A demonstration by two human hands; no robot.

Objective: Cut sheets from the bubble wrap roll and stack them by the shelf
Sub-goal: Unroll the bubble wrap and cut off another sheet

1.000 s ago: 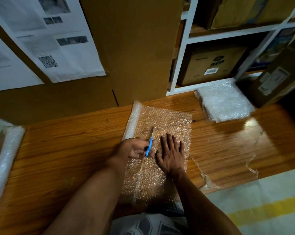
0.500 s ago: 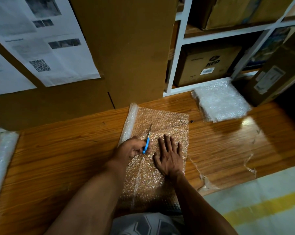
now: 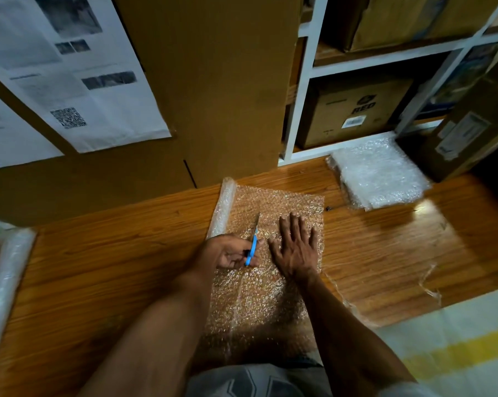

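While a second wrapped roll (image 3: pixel 4 285) lies at the frame's left edge, the bubble wrap roll (image 3: pixel 221 209) sits centre on the wooden floor (image 3: pixel 113 253), its sheet (image 3: pixel 273 207) unrolled rightward; left hand (image 3: pixel 226 253), fingers curled, grips blue-handled scissors (image 3: pixel 252 247), blade on the sheet; right hand (image 3: pixel 296 249) presses flat, fingers spread; cut stack (image 3: pixel 379 174) lies upper right, beside the white shelf (image 3: pixel 299 110)

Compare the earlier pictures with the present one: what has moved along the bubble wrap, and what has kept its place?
The left hand, gripping the blue-handled scissors, has advanced slightly along the unrolled clear bubble wrap sheet toward its far edge, cutting beside the roll. The right hand still presses flat on the sheet. The stack of cut bubble wrap sheets by the white shelf is unchanged.
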